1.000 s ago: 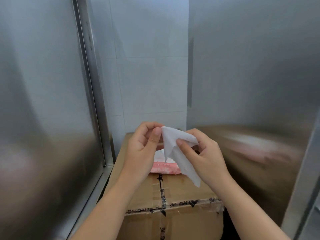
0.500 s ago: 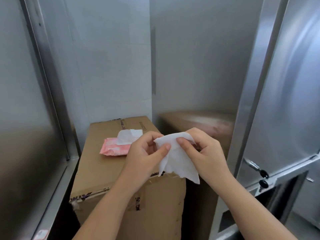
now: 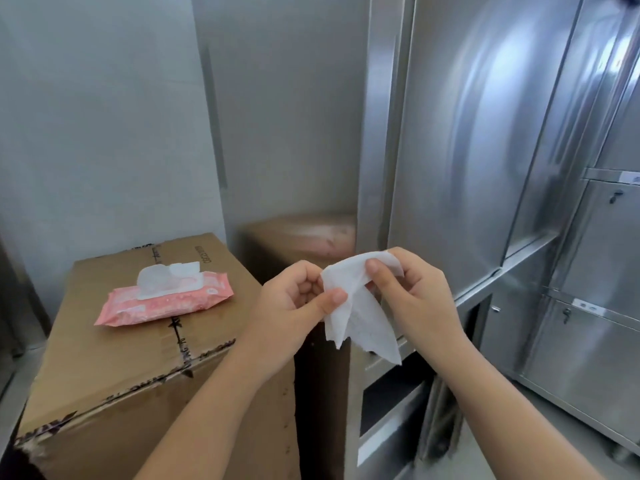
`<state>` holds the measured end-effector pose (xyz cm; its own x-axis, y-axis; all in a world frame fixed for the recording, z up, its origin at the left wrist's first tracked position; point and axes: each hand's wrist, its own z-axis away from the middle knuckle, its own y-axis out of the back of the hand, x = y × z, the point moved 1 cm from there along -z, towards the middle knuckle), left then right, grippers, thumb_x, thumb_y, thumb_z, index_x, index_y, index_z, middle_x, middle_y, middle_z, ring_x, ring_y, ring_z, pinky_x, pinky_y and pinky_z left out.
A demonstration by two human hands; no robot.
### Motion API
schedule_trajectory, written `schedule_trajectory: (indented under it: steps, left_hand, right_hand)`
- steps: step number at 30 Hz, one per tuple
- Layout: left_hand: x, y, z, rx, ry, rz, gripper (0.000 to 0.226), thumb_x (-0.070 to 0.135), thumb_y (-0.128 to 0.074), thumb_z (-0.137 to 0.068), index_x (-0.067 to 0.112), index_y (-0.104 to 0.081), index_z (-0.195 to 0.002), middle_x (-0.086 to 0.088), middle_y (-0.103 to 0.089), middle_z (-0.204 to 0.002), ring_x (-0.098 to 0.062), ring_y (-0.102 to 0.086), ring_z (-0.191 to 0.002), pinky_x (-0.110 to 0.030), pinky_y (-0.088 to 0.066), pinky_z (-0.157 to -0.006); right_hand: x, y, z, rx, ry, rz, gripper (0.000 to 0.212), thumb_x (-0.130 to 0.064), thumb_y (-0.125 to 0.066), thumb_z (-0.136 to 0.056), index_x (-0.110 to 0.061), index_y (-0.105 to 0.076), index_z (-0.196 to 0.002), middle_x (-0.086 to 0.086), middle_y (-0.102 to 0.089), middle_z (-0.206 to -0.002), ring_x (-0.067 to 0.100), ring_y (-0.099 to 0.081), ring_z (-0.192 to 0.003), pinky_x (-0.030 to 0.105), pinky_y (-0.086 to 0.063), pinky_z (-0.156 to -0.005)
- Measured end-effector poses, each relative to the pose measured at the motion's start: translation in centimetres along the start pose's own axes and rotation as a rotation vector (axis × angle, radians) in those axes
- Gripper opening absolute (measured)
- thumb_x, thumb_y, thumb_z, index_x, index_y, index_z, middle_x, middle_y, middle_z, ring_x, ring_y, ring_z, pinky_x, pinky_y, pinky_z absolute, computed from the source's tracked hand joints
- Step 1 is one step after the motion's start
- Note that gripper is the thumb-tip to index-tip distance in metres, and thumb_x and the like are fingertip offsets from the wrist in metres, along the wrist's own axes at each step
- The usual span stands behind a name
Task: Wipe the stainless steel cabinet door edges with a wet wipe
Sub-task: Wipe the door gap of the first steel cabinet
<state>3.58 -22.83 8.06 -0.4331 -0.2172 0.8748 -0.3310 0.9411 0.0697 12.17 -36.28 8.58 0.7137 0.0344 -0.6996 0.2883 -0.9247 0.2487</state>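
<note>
On my feed both hands meet in the middle of the view with the wipe (image 3: 360, 313) between them. The left hand (image 3: 294, 299) is curled, its thumb pressed across the wipe's left corner against the bent fingers. The right hand (image 3: 415, 299) pinches the top edge between thumb and forefinger, with the other fingers curled loosely behind. The wipe is white and crumpled. It is stretched a little between the two grips, and its lower half hangs free in ragged folds. I see it held in the air in front of the lower part of the door (image 3: 467, 133), apart from the steel. The door stands tall on the right. Its edge (image 3: 377, 133) runs as a bright vertical strip just above and behind the hands. Further right are smaller lockers (image 3: 588, 254) with little latches. To the left a cardboard box (image 3: 138, 358) stands against the wall (image 3: 104, 116). A pink pack (image 3: 166, 299) lies flat on the box top, with its lid flipped open and a white sheet poking out. The pack is well apart from both hands.
</note>
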Motion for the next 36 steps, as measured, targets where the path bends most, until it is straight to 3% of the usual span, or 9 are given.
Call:
schedule_trajectory:
  steps: [5, 10, 14, 17, 21, 24, 28, 31, 36]
  left_hand:
    - [0.1, -5.1, -0.5, -0.102, -0.002, 0.018, 0.027, 0.03, -0.065, -0.068, 0.006, -0.057, -0.078, 0.001, -0.065, -0.07, -0.013, -0.061, -0.067, -0.021, -0.05, -0.062]
    - [0.4, -11.0, -0.5, -0.161, 0.033, 0.119, 0.021, 0.023, -0.064, -0.073, 0.007, -0.052, -0.079, 0.004, -0.065, -0.067, -0.007, -0.061, -0.062, -0.016, -0.048, -0.055]
    - [0.9, -15.7, -0.7, -0.199, 0.062, 0.225, 0.018, 0.007, -0.065, -0.08, 0.009, -0.048, -0.074, 0.007, -0.061, -0.06, -0.006, -0.056, -0.054, -0.014, -0.043, -0.047]
    - [1.5, -19.6, -0.9, -0.266, 0.078, 0.31, 0.019, 0.002, -0.062, -0.076, 0.008, -0.044, -0.074, 0.003, -0.067, -0.07, -0.009, -0.057, -0.056, -0.015, -0.044, -0.049]
    - [2.3, -25.8, -1.0, -0.359, 0.1, 0.397, 0.015, -0.003, -0.051, -0.071, 0.009, -0.042, -0.072, -0.008, -0.072, -0.091, -0.016, -0.059, -0.067, -0.019, -0.045, -0.055]
    - [2.9, -30.5, -1.1, -0.413, 0.101, 0.394, 0.013, -0.001, -0.049, -0.07, 0.011, -0.044, -0.074, -0.008, -0.072, -0.091, -0.015, -0.061, -0.065, -0.019, -0.044, -0.051]
    - [3.3, -37.1, -0.7, -0.507, 0.113, 0.39, 0.011, 0.003, -0.05, -0.071, 0.012, -0.048, -0.077, -0.007, -0.071, -0.092, -0.019, -0.06, -0.071, -0.023, -0.041, -0.056]
    - [3.6, -42.0, -0.2, -0.603, 0.107, 0.408, 0.013, 0.0, -0.052, -0.077, 0.012, -0.049, -0.078, -0.01, -0.07, -0.092, -0.024, -0.058, -0.072, -0.031, -0.038, -0.06]
    - [4.2, -48.9, 0.7, -0.78, 0.098, 0.477, 0.025, -0.013, -0.043, -0.09, 0.01, -0.048, -0.083, -0.006, -0.072, -0.09, -0.012, -0.063, -0.066, -0.017, -0.045, -0.051]
  right_hand:
    - [0.3, 5.0, 1.5, 0.058, -0.041, -0.061, 0.026, -0.015, -0.056, -0.092, -0.022, -0.057, -0.067, -0.013, -0.055, -0.06, 0.0, -0.05, -0.056, 0.012, -0.039, -0.05]
    - [1.0, 11.7, 3.3, 0.062, -0.07, -0.037, 0.019, -0.01, -0.054, -0.092, -0.002, -0.061, -0.077, 0.004, -0.057, -0.069, 0.01, -0.052, -0.067, 0.027, -0.042, -0.063]
    - [1.3, 16.6, 5.1, 0.042, -0.085, -0.011, 0.019, -0.022, -0.053, -0.084, -0.011, -0.067, -0.089, 0.0, -0.067, -0.086, 0.009, -0.06, -0.079, 0.016, -0.045, -0.069]
    - [1.6, 20.7, 6.6, 0.06, -0.073, 0.079, 0.011, -0.019, -0.055, -0.082, -0.02, -0.066, -0.086, -0.009, -0.067, -0.094, 0.003, -0.06, -0.087, 0.011, -0.043, -0.073]
    - [2.3, 26.8, 8.9, 0.061, -0.111, 0.169, 0.022, -0.004, -0.063, -0.084, -0.021, -0.057, -0.072, -0.009, -0.062, -0.099, 0.004, -0.058, -0.086, 0.015, -0.042, -0.075]
    - [2.6, 31.6, 10.6, 0.06, -0.202, 0.24, 0.019, -0.003, -0.064, -0.08, -0.019, -0.055, -0.081, -0.014, -0.061, -0.102, 0.002, -0.058, -0.09, 0.019, -0.045, -0.078]
    - [2.2, 37.8, 12.9, 0.097, -0.331, 0.114, 0.052, -0.008, -0.072, -0.077, -0.023, -0.045, -0.118, -0.008, -0.058, -0.117, 0.003, -0.058, -0.103, 0.022, -0.049, -0.082]
    - [1.9, 41.3, 14.8, 0.117, -0.407, 0.065, 0.081, -0.032, -0.079, -0.067, -0.029, -0.035, -0.135, -0.009, -0.053, -0.125, 0.001, -0.059, -0.104, 0.023, -0.053, -0.081]
    - [1.8, 45.8, 18.1, 0.316, -0.453, 0.171, 0.054, -0.022, -0.076, -0.074, -0.035, -0.048, -0.119, -0.009, -0.06, -0.11, -0.007, -0.06, -0.087, 0.011, -0.048, -0.065]
